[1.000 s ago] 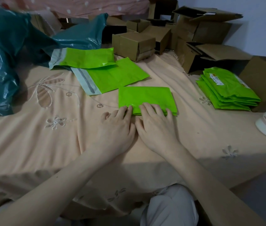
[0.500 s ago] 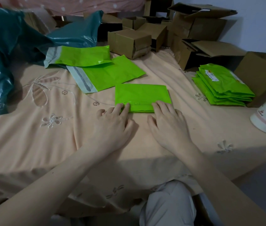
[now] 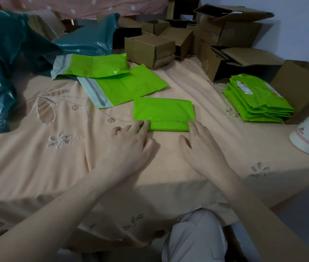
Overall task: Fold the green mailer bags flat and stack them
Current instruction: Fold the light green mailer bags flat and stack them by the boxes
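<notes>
Since a second ago the two hands have slid apart along the near edge of the folded mailer (image 3: 162, 112): the left hand (image 3: 131, 143) now presses straight fingers on its near left corner, the right hand (image 3: 202, 146) on its near right corner, seemingly just touching. Neither grips anything. The mailer lies flat mid-cloth, apart from the two unfolded mailers (image 3: 112, 80) far left and the stack (image 3: 257, 100) at right. Bare bedspread (image 3: 45, 157) lies near and left; cardboard boxes (image 3: 150, 48) crowd the far edge.

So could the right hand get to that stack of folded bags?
Probably yes. The right hand lies open at the folded bag, and only bare cloth separates it from the stack.
</notes>
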`<state>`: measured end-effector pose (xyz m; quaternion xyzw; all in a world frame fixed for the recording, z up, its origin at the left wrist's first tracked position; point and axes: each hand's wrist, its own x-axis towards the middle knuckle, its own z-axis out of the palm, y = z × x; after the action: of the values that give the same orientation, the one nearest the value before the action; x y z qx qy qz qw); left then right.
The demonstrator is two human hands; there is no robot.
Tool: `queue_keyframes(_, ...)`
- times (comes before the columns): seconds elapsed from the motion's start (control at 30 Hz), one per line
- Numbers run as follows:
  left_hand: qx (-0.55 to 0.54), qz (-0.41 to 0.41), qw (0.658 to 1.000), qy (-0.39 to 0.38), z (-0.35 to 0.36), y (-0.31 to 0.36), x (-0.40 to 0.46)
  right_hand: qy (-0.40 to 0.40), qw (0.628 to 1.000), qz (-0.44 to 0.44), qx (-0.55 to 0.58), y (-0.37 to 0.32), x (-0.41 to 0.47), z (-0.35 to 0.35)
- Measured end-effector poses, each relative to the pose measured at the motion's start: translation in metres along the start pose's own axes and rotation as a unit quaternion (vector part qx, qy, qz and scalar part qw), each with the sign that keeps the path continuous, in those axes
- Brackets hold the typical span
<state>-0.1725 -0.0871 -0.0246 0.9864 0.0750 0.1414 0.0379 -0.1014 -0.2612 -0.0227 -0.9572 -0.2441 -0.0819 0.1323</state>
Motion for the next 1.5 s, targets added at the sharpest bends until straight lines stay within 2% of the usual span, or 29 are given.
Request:
queue_keyframes(0.23,-0.001,0.011,1.000,0.012,0.005,-0.002,0.000,-0.012,1.000,0.019,0.000,-0.002,-0.001,-0.005)
queue_keyframes(0.3,-0.021,0.002,1.000,-0.009,-0.003,0.001,0.001,-0.020,0.999,0.020,0.034,0.000,0.004,-0.007)
queue_keyframes(0.37,-0.087,-0.047,0.995,-0.020,-0.010,-0.004,0.012,-0.019,0.992,0.041,0.113,0.007,0.015,-0.010)
queue_keyframes(0.43,-0.203,-0.107,0.973,-0.001,-0.015,-0.014,0.028,0.027,0.978,0.082,0.192,0.015,0.027,-0.017)
queue_keyframes(0.47,-0.230,-0.117,0.966,0.028,-0.016,-0.019,0.037,0.058,0.976,0.087,0.191,0.016,0.034,-0.020)
queue_keyframes(0.57,-0.188,-0.068,0.976,0.087,-0.012,-0.015,0.065,0.110,0.984,0.026,0.138,0.006,0.058,-0.024)
queue_keyframes(0.67,-0.157,0.016,0.987,0.033,-0.004,0.001,0.089,0.056,0.996,-0.054,0.053,-0.013,0.082,-0.013)
queue_keyframes(0.8,-0.110,0.035,0.988,-0.098,0.018,0.005,0.100,-0.059,0.996,-0.058,-0.020,-0.013,0.093,0.011)
queue_keyframes(0.93,-0.113,0.028,0.989,-0.087,0.021,0.006,0.099,-0.065,0.996,-0.053,-0.012,-0.009,0.094,0.019)
queue_keyframes(1.23,-0.211,-0.012,0.972,-0.098,0.023,0.004,0.107,-0.042,0.997,-0.035,0.051,-0.008,0.097,0.020)
queue_keyframes(1.4,-0.223,-0.014,0.968,-0.110,0.024,0.003,0.106,-0.055,0.996,-0.014,0.066,-0.009,0.098,0.022)
queue_keyframes(1.5,-0.284,-0.020,0.953,-0.108,0.019,0.000,0.105,-0.093,0.992,0.003,0.086,-0.013,0.099,0.013)
